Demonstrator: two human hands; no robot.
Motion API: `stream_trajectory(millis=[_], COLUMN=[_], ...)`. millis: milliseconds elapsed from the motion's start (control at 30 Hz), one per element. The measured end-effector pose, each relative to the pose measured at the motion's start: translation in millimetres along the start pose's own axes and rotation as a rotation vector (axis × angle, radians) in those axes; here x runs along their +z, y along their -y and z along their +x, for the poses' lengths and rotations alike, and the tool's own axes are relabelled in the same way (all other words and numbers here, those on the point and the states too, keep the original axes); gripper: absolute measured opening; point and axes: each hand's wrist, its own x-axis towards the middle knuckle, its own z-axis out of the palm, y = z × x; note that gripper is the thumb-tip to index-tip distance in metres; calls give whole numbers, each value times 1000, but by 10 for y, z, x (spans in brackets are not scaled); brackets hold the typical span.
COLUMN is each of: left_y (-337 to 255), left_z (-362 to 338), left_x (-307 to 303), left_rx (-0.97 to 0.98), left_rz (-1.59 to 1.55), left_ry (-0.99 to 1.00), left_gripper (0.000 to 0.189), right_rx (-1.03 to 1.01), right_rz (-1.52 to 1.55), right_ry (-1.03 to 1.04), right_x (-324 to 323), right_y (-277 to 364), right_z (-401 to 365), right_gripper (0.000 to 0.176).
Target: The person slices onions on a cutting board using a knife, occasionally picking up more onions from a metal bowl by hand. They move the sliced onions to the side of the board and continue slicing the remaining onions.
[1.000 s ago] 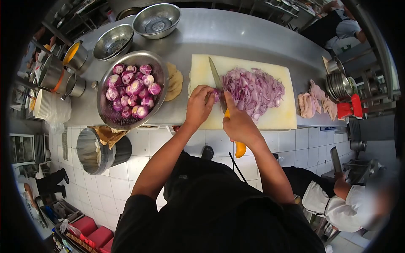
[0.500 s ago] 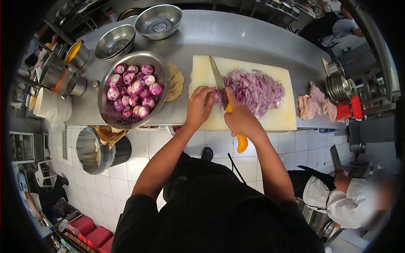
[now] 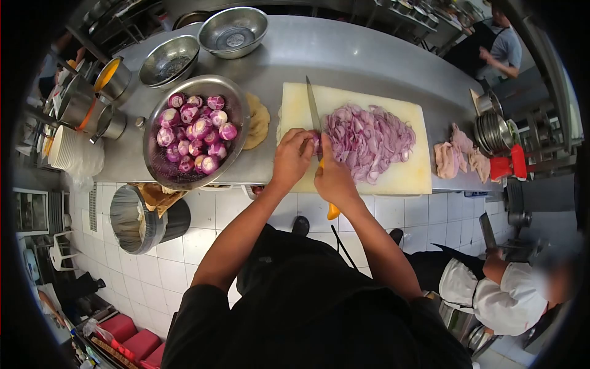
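Note:
My right hand [image 3: 335,179] is wrapped round the yellow handle of a long kitchen knife [image 3: 314,107], its blade pointing away from me over the white cutting board [image 3: 295,98]. Close to the blade, my left hand [image 3: 294,158] pinches a red onion piece [image 3: 316,142], mostly covered by the fingers. To the right of the blade lies a broad heap of sliced red onion [image 3: 372,141]. Left of the board, a steel colander [image 3: 150,147] holds several peeled red onions [image 3: 201,128].
Two steel bowls [image 3: 232,32] stand at the back left of the steel counter [image 3: 344,49]. A tan cloth [image 3: 257,122] lies beside the colander, pinkish cloths [image 3: 452,154] right of the board. Below are a lined bin [image 3: 138,215] and, at right, a co-worker [image 3: 491,295] with a cleaver.
My right hand and the knife have moved left, with the blade now closer to my left hand and more upright in view. My left hand stays on the onion piece.

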Motion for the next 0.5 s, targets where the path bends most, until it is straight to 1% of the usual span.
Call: stream_trajectory(millis=[33,100,133,233,333,433,500], left_y=[14,26,32,43,8,15,18], left_z=[17,0,-22,-1,-5,-6,5], left_x=[-14,4,22,9,4,-16,-8], left_rx=[21,59,41,-2,-29,-19,-8], left_rz=[3,-1,-18,-50,-59,-39,-19], left_ry=[-13,-23,-11,5,13,14,18], left_gripper=[16,16,15,15,15,15,16], right_rx=[-58,4,41,209,238,311,312], right_rz=[-11,159,241,261,207,220,228], right_ry=[-66,34,77,260,277,353,335], right_x=[40,-68,-195,-620,-779,-914,-879], right_y=[9,-1,43,345,498,678,674], right_z=[71,224,233,133,-107,-250,-261], right_gripper=[83,83,83,83,82,81,82])
